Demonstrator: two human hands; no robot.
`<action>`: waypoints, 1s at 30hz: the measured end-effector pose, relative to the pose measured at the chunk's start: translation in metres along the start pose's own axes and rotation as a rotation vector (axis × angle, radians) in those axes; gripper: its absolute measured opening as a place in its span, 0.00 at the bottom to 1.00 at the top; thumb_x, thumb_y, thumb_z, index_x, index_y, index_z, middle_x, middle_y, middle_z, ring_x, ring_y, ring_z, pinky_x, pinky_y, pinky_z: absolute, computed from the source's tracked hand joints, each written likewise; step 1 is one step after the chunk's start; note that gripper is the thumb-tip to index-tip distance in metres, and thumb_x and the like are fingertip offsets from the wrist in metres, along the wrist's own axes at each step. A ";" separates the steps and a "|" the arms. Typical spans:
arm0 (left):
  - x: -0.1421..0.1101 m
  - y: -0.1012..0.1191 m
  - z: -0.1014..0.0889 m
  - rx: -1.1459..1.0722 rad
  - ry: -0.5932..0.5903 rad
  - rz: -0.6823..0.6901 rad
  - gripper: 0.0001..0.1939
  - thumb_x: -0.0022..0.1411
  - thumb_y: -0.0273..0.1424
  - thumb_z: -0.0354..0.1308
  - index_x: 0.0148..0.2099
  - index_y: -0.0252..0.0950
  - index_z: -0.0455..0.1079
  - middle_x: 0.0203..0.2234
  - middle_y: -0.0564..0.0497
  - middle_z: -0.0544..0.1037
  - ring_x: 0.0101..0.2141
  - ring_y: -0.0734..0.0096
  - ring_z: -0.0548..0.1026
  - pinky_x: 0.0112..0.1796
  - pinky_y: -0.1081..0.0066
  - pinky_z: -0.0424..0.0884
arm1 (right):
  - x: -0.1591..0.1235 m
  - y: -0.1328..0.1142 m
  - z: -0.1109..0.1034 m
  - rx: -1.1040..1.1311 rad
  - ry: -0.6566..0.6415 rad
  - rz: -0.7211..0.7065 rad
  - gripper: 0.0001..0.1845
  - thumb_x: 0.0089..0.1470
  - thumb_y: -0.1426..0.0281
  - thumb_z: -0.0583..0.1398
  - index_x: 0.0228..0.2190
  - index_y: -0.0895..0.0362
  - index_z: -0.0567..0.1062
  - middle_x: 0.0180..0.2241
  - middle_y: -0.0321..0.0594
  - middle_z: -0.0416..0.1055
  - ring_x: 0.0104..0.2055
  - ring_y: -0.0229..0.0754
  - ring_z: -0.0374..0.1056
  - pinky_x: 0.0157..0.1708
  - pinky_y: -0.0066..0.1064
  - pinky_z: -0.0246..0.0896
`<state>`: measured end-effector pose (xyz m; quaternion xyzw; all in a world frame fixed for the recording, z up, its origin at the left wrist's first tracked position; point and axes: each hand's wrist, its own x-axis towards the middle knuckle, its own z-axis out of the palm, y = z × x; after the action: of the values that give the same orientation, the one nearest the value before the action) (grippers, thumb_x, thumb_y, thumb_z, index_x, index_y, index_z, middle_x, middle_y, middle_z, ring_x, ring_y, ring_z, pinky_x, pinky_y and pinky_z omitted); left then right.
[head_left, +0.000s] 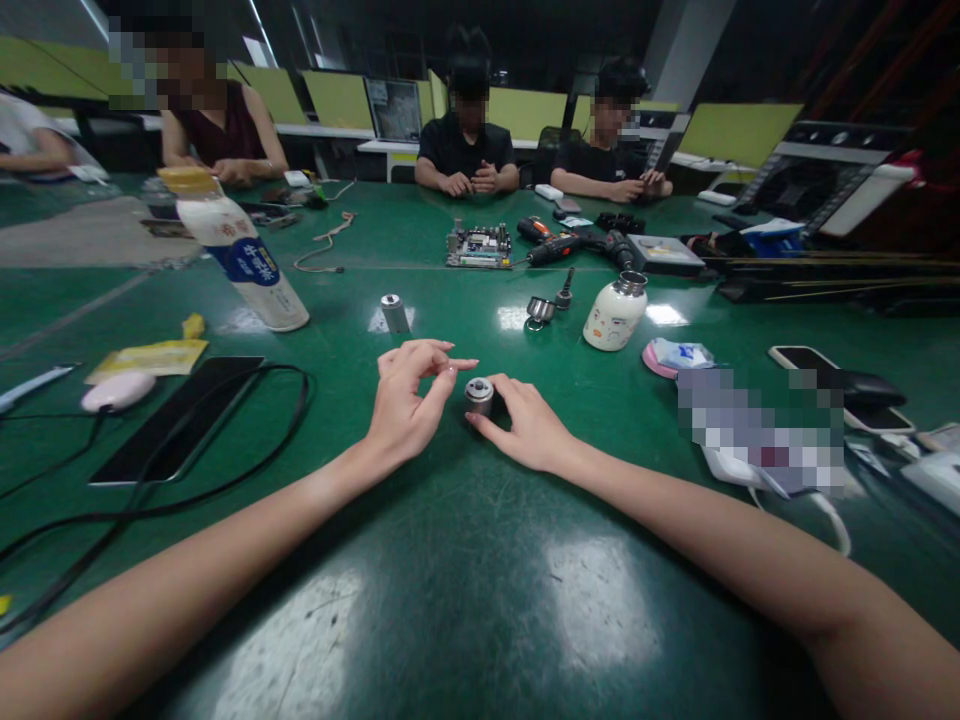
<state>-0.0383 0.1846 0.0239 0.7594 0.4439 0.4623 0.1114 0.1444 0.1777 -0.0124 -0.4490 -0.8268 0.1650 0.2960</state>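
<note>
Green tabletop (480, 590) is occupied, well short of its far edge, by a grey cylinder (394, 316), untouched. The left hand (409, 400) is poised, fingers bent near the thumb; whether anything is pinched cannot be told. Farther from that edge, a metal canister (478, 400), apparently unfinished, is clasped upright by the right hand's (529, 425) fingers, forearm angled inward.

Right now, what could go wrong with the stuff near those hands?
The small metal cylinder could roll away if the right hand lets it tip. The left hand might bump the second metal cylinder standing just beyond it. The white flask looks uncapped, so anything inside could spill if knocked.
</note>
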 end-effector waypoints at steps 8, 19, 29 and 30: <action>-0.001 -0.001 0.002 -0.019 0.007 -0.034 0.09 0.64 0.37 0.54 0.32 0.40 0.64 0.32 0.51 0.82 0.41 0.61 0.80 0.52 0.55 0.65 | 0.000 0.001 0.001 0.011 0.004 -0.004 0.16 0.61 0.62 0.60 0.47 0.56 0.67 0.43 0.44 0.74 0.45 0.49 0.69 0.47 0.40 0.60; -0.001 -0.001 0.000 -0.094 -0.083 -0.005 0.17 0.67 0.33 0.42 0.34 0.40 0.71 0.35 0.49 0.83 0.49 0.58 0.77 0.54 0.55 0.63 | 0.000 0.000 0.000 0.006 -0.003 0.000 0.16 0.61 0.61 0.60 0.47 0.56 0.67 0.43 0.45 0.74 0.45 0.49 0.69 0.47 0.40 0.60; 0.001 0.000 -0.007 -0.023 -0.083 -0.019 0.16 0.56 0.26 0.42 0.18 0.41 0.54 0.31 0.50 0.84 0.53 0.56 0.74 0.55 0.52 0.62 | -0.001 -0.001 0.000 0.011 0.007 0.005 0.14 0.60 0.63 0.61 0.45 0.55 0.68 0.41 0.43 0.74 0.45 0.48 0.69 0.47 0.40 0.60; 0.000 0.001 -0.007 -0.019 -0.124 -0.008 0.15 0.56 0.26 0.42 0.18 0.41 0.53 0.33 0.50 0.84 0.54 0.56 0.73 0.55 0.52 0.61 | 0.000 0.000 0.000 0.008 0.008 0.004 0.14 0.60 0.63 0.61 0.45 0.55 0.68 0.41 0.43 0.74 0.44 0.48 0.69 0.47 0.40 0.60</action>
<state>-0.0427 0.1824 0.0286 0.7838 0.4348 0.4181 0.1477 0.1444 0.1772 -0.0123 -0.4503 -0.8239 0.1672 0.3008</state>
